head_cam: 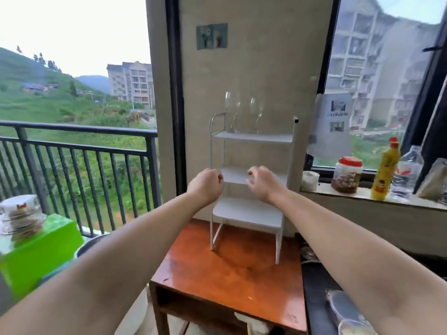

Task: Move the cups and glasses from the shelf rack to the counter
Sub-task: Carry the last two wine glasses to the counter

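A white three-tier shelf rack (pixel 251 139) stands at the back of a reddish wooden table (pixel 232 274), against the wall. On its top tier stand clear stemmed glasses (pixel 242 112), hard to tell apart. The middle and bottom tiers show nothing on them. My left hand (pixel 205 184) is in front of the middle tier's left side, fingers curled, holding nothing. My right hand (pixel 262 183) hovers at the middle tier's right side, fingers bent and apart, empty. Both hands are well below the glasses.
A window sill on the right carries a white cup (pixel 310 181), a red-lidded jar (pixel 347 174), a yellow bottle (pixel 385 170) and a clear water bottle (pixel 407 172). At left, stacked dishes (pixel 20 215) sit on a green box (pixel 41 247) by the balcony railing. A dark counter (pixel 321 298) adjoins the table's right edge.
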Tool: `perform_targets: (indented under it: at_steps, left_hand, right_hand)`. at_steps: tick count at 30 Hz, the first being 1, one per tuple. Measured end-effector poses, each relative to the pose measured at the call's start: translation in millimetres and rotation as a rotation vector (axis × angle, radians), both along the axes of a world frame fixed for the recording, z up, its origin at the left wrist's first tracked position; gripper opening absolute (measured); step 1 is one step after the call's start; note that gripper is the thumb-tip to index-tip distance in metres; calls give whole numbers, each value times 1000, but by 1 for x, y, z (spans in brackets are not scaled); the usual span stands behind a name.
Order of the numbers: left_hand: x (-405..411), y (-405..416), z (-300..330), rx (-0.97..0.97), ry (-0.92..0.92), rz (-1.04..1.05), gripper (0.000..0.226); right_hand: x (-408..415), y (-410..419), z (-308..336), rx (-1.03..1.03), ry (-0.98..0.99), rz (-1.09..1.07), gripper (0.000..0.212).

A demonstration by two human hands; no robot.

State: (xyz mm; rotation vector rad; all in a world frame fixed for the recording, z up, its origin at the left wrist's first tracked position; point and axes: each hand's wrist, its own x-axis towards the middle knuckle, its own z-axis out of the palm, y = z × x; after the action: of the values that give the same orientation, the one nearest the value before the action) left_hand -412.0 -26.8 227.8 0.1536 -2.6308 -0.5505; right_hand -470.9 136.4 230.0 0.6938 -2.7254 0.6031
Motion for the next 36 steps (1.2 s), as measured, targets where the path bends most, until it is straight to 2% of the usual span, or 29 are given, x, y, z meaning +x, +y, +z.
perform_targets:
  at_steps: [6,11,13,16,19,23,26,28,31,36]
  left_hand:
    - [-79,-13,63,28,114,-141,30]
    - [-139,-16,99,106,183,-203,21]
    - [-164,-19,111,154,213,-187,26]
    - [-210,-24,125,301,219,-107,25]
    - [-257,-30,131,489,139,-49,28]
    - [-300,-35,128,673,56,-64,30]
    - [-314,-33,124,798,-17,-107,30]
    - [-323,-29,121,859,-49,-117,28]
    - [-333,-25,117,908,-72,-108,21]
    - [-348,-30,111,897,-32,-79,33]
  right_hand:
    - [-60,-24,57,-80,45,-96,36]
    - [-115,-36,97,-266,135,-157,28]
    - [-140,-40,107,-352,133,-168,28]
    - [-183,-44,116,-498,7,-177,29]
    - [-227,-46,122,-617,-157,-201,16]
    - [-276,-49,122,-833,-389,-161,13]
    - [-291,-53,120,-908,-502,-112,6]
    - [-300,-54,117,-938,-543,-96,17]
    - [-309,-57,113,-946,-571,-93,20]
    - [-316,-59,109,-916,-533,-122,25]
